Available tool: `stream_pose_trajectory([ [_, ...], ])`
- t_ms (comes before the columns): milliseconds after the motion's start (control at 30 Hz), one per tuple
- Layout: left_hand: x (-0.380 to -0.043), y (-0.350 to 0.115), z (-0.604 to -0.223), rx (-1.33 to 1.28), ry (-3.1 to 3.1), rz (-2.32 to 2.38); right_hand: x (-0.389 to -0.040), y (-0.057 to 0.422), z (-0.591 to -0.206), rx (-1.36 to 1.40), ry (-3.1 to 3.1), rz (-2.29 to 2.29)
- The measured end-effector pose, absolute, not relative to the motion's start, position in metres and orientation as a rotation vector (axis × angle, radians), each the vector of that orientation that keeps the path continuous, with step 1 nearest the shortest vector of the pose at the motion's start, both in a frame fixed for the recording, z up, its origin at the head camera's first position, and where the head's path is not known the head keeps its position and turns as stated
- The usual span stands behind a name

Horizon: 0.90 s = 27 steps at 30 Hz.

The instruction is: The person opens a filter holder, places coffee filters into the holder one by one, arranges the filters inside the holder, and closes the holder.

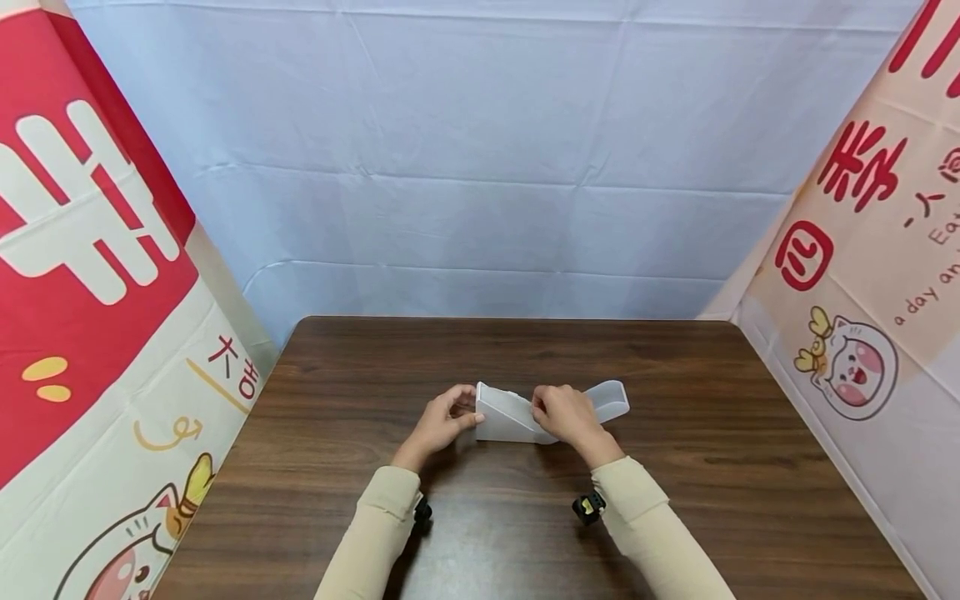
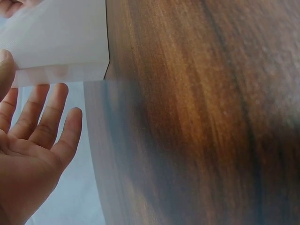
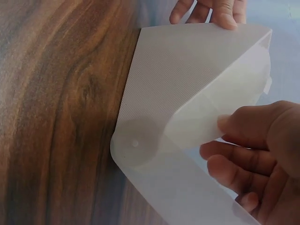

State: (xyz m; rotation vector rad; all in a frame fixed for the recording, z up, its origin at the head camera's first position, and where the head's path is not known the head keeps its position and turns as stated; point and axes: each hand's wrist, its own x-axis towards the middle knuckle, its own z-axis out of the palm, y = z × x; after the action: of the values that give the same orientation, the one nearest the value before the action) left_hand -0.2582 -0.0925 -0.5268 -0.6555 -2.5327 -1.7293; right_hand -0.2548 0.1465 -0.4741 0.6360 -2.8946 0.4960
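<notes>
A translucent white plastic box [image 1: 504, 423] with a slanted top edge stands on the table, its hinged lid [image 1: 609, 398] swung out to the right. At the box's left end, my left hand [image 1: 441, 421] holds it with the thumb on the front edge; in the left wrist view the other fingers [image 2: 55, 110] are fairly straight against the end wall. My right hand [image 1: 567, 412] pinches a thin plastic wall [image 3: 206, 115] between box and lid, thumb in front, with the other fingers [image 3: 234, 171] partly curled behind. A round pivot [image 3: 135, 143] joins box and lid. What the box contains is hidden.
The dark wood-grain table [image 1: 360, 358] extends around the box on all sides. A pale blue cloth [image 1: 480, 217] hangs behind it, with printed cloths [image 1: 847, 350] at left and right. Small black devices [image 1: 588, 507] sit at both wrists.
</notes>
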Motion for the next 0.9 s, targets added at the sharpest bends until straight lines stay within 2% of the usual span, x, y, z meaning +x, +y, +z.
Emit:
stream_pose_trajectory([
  [233,-0.244,-0.092,-0.497,-0.710,-2.525,-1.748,-0.255,0.145,-0.477,0.633,-2.931,0.444],
  [467,-0.259,-0.094,-0.529,-0.659,-2.534,-1.731,-0.253,0.145,-0.474,0.645,-2.937,0.460],
  [900,-0.261,-0.094,-0.531,-0.649,-2.545,-1.727,-0.238,0.148,-0.434,0.738,-3.136,0.430],
])
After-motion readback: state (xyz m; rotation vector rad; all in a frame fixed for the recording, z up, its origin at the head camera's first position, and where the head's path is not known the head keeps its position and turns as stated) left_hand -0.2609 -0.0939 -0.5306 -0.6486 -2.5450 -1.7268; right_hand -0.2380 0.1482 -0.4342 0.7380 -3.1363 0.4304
